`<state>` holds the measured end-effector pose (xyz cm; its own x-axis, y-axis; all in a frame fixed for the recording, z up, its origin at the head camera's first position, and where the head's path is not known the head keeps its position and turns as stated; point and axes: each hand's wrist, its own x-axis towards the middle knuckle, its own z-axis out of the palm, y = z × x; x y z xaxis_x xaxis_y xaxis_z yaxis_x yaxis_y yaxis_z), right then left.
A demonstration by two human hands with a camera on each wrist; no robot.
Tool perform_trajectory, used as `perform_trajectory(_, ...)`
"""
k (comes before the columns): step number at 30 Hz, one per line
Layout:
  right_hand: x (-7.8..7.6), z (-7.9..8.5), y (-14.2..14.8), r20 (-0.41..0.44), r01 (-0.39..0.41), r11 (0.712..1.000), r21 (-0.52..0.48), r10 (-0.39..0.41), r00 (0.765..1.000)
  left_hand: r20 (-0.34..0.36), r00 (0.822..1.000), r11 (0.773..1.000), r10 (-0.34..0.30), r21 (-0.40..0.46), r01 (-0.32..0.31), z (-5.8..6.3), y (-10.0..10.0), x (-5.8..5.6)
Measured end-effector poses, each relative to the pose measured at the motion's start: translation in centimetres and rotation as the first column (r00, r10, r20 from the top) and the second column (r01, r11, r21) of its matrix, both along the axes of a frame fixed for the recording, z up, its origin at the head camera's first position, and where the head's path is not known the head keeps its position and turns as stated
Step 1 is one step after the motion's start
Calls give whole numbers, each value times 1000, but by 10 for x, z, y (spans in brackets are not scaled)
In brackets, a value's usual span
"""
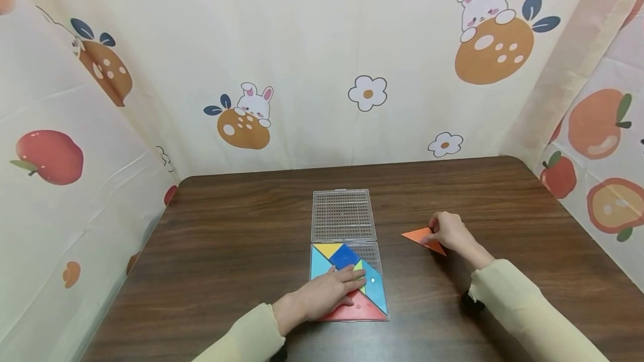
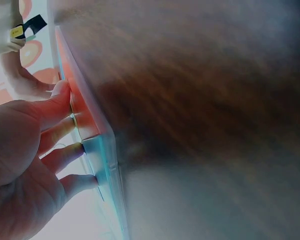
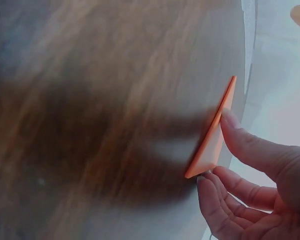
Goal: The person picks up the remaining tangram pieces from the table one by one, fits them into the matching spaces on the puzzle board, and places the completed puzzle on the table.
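In the head view a clear hinged case lies open on the table, with tangram pieces in its near tray. They include a yellow piece, a dark blue one, light blue ones and a pink-red triangle. Across these pieces my left hand rests with fingers extended; the left wrist view shows its fingertips touching them. To the right of the case, my right hand pinches an orange triangle piece between thumb and fingers, its edge on or just above the table. A gridded patch shows at the tray's upper right.
The gridded lid of the case lies flat behind the tray. Dark wooden table surrounds the case. A printed curtain stands along the back and both sides of the table.
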<state>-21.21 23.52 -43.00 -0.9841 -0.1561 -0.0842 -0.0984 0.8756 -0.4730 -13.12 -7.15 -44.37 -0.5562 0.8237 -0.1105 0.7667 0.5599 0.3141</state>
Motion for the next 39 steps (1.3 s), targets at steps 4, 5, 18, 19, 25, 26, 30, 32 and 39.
perform_trajectory(4, -3, 0, 2, 18, -16, 1000, -10, 16, 1000, -2, 1000, 1000, -1, 0, 1, -1, 0, 0)
perform_trajectory(5, -4, 0, 3, 27, -15, 1000, -12, 16, 1000, -2, 1000, 1000, 0, 0, 0, -1, 0, 0)
perform_trajectory(18, -10, 1, 8, 159, 85, 983, -163, -58, 986, 16, 1000, 1000, 9, -2, -9, 1, 0, 0)
perform_trajectory(19, -10, 1, 8, 158, 90, 980, -175, -63, 985, 18, 1000, 1000, 10, -2, -10, 1, 0, 0)
perform_trajectory(25, -11, -1, 10, 170, 120, 968, -222, -82, 982, 29, 999, 1000, 14, -5, -14, 1, 0, 0)
perform_trajectory(26, -11, -1, 11, 173, 125, 966, -228, -86, 981, 32, 999, 1000, 14, -5, -14, 1, 0, 0)
perform_trajectory(30, -11, -3, 12, 187, 145, 955, -257, -98, 978, 44, 999, 1000, 18, -4, -18, 1, 0, 0)
perform_trajectory(32, -10, -3, 11, 193, 151, 946, -285, -98, 976, 50, 999, 1000, 20, -3, -19, 1, 0, 0)
perform_trajectory(39, -7, 0, 7, 184, 139, 925, -353, -77, 980, 43, 999, 1000, 17, 2, -17, 2, 0, -1)
